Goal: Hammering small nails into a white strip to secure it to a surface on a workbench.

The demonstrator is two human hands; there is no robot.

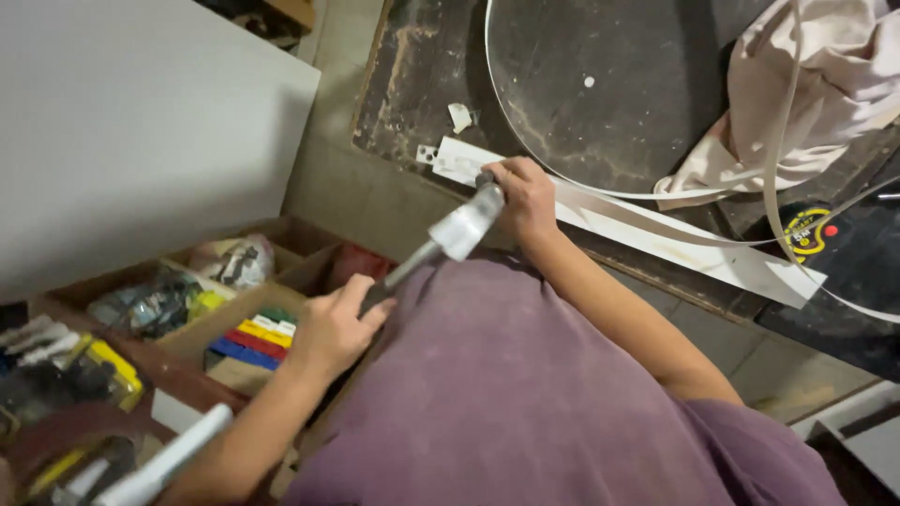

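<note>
My left hand is closed around the dark handle end of a long tool held in front of my purple shirt. The tool has a thin metal shaft and a grey-white wrapped head. My right hand grips that head at its upper end, just at the edge of the dark workbench. Under my right hand lies a flat white strip that runs along the bench's edge to the right. What kind of tool it is I cannot tell.
A thin white band curls in a big loop on the bench beside a beige cloth and a yellow-black tape measure. Lower left is a wooden compartment box with coloured wedges and bagged parts. A white panel leans at the left.
</note>
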